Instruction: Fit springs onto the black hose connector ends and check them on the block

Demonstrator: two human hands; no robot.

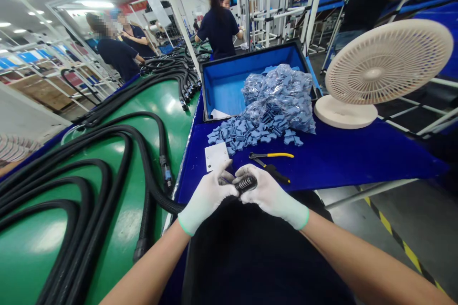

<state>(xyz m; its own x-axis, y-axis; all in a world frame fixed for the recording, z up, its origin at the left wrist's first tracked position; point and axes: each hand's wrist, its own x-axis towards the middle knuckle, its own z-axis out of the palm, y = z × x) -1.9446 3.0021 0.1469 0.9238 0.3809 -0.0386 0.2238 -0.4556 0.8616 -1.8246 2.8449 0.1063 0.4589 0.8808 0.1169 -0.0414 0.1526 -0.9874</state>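
Left hand (209,196) and right hand (267,195), gloved, fingers pinching ribbed hose end (246,183) between them. Likely light, flexible; ridges give grip; hold just behind tip.

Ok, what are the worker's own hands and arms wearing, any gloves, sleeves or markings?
Both the left hand and the right hand wear thin white knit gloves, snug, each ending at the wrist in a pale green cuff edge. Above the cuffs the forearms are bare: no sleeves, watch or bands show. No print or markings are visible on the gloves.
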